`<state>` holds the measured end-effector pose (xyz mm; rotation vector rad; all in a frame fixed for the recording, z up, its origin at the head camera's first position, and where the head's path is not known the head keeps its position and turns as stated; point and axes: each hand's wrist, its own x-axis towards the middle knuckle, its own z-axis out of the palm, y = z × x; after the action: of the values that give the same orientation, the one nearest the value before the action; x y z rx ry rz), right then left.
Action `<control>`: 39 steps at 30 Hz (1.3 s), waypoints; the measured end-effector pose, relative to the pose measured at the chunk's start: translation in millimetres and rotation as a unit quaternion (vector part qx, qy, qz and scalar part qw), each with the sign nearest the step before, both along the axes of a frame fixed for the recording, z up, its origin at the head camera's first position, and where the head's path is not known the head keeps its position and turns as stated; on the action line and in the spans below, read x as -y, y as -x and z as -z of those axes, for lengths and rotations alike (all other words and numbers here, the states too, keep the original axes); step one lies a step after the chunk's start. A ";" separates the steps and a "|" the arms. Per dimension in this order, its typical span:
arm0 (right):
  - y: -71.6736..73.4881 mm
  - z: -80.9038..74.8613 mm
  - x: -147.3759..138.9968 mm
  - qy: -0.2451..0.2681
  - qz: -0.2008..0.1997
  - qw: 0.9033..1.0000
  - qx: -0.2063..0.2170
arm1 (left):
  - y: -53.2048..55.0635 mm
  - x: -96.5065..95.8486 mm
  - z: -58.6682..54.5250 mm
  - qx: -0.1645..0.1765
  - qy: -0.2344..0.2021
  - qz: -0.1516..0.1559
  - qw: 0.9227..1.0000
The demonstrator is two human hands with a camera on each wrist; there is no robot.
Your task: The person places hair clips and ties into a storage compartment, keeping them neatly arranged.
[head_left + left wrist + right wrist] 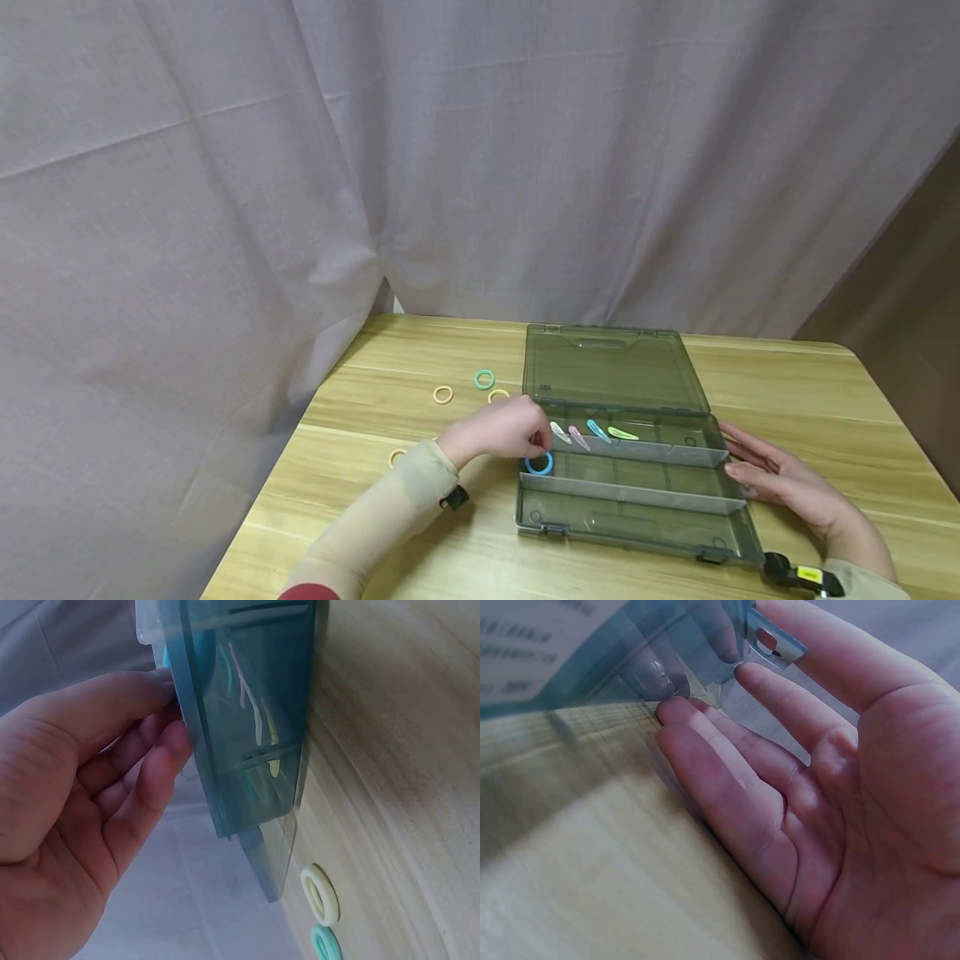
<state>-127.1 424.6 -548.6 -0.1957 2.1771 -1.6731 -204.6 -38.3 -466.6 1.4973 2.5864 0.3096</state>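
Note:
A translucent grey-green compartment box [633, 496] lies with its lid folded back on the wooden table. My left hand [506, 429] reaches over its left edge, thumb and fingertips pinching a blue hair tie [538, 463] at the left end of the middle compartment. In the left wrist view the box wall partly hides that tie. Several snap hair clips lie in the back compartment: a white clip [559, 432], a pink clip [578, 437], a blue clip [598, 430] and a green clip [623, 433]. My right hand [798, 487] rests against the box's right side, fingers extended, thumb at the rim.
Left of the box lie a green hair tie [484, 380], a yellow hair tie [498, 394] and an orange hair tie [443, 395]. Another orange tie [397, 457] is partly hidden by the left arm. The lid [607, 367] lies behind the box, before a grey curtain [480, 167].

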 end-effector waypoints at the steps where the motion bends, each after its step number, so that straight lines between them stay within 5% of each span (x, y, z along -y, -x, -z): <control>1: 0.0 0.2 -0.1 0.001 0.000 1.000 -0.001 | 0.0 -0.3 0.2 -0.008 0.005 0.004 1.000; 10: -0.5 0.7 -0.6 0.005 -0.004 1.000 -0.006 | -0.4 -0.5 2.3 -0.042 0.028 0.006 0.999; 39: -0.1 1.8 -0.5 0.006 -0.003 1.000 -0.003 | -1.2 1.9 2.1 -0.035 0.034 0.001 0.999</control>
<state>-127.0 425.1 -550.4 -0.2097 2.1691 -1.6851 -203.4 -40.2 -468.7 1.5142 2.6197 0.1695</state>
